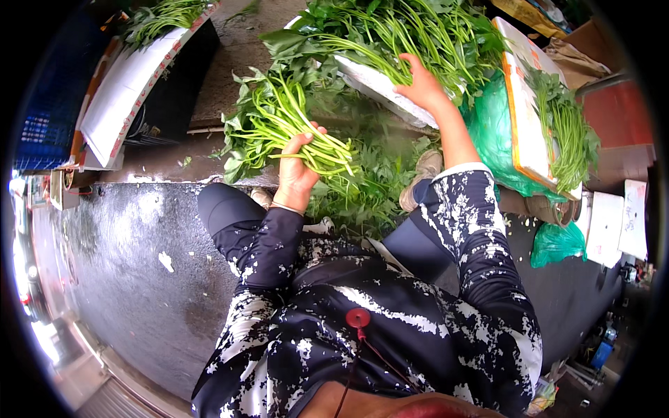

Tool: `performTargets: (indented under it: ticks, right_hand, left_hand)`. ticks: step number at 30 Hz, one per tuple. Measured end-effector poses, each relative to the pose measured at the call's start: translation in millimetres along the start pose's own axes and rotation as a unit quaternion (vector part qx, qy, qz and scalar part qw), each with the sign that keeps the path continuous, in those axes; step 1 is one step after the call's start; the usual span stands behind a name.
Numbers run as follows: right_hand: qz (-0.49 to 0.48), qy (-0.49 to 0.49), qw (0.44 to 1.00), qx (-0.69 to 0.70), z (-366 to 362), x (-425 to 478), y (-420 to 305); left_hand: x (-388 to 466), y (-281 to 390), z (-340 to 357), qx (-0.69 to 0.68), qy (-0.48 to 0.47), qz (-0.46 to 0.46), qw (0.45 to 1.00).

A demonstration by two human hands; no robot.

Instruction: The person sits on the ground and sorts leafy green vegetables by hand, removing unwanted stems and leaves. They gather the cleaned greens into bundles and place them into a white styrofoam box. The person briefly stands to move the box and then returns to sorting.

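Observation:
My left hand (296,175) grips a bunch of leafy green stems (282,123), with the cut ends pointing right and the leaves to the left. They look like sweet potato greens. My right hand (424,89) is at the near edge of a heap of the same greens (397,31), thumb and forefinger apart and no stem visible between them. Whether its fingertips touch the stems, I cannot tell. The heap lies on a white foam box (373,83) that it partly hides. More loose leafy stems (360,193) lie on the ground between my shoes.
At right, a foam lid (528,104) carries a tied bundle of greens (567,136) beside a green plastic bag (491,130). Another green bag (559,244) rests on the dark, wet ground (141,251). A white foam box (130,89) with greens stands at upper left, near a blue crate (39,130).

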State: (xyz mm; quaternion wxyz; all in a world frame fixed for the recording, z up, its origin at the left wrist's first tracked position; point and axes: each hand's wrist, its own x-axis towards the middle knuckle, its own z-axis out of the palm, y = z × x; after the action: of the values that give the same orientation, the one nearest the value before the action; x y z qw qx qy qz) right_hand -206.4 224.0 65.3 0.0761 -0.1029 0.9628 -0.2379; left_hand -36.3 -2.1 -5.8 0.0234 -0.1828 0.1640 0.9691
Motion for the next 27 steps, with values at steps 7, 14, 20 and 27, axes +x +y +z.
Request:
performTargets:
  ticks: [7, 14, 20, 27]
  right_hand:
    - [0.002, -0.064, 0.996, 0.055, -10, 8, 73]
    - [0.064, 0.060, 0.996, 0.000, -15, 5, 69]
    - [-0.018, 0.242, 0.962, -0.121, -12, -7, 45]
    - [0.026, 0.051, 0.990, -0.130, 4, -13, 15]
  left_hand:
    - [4, 2, -7, -0.013, -0.022, 0.011, 1.000]
    - [7, -1, -5, -0.014, -0.031, -0.012, 0.999]
    - [5, -2, -7, -0.030, -0.026, -0.012, 0.999]
    - [3, -4, -8, -0.022, -0.026, -0.010, 0.999]
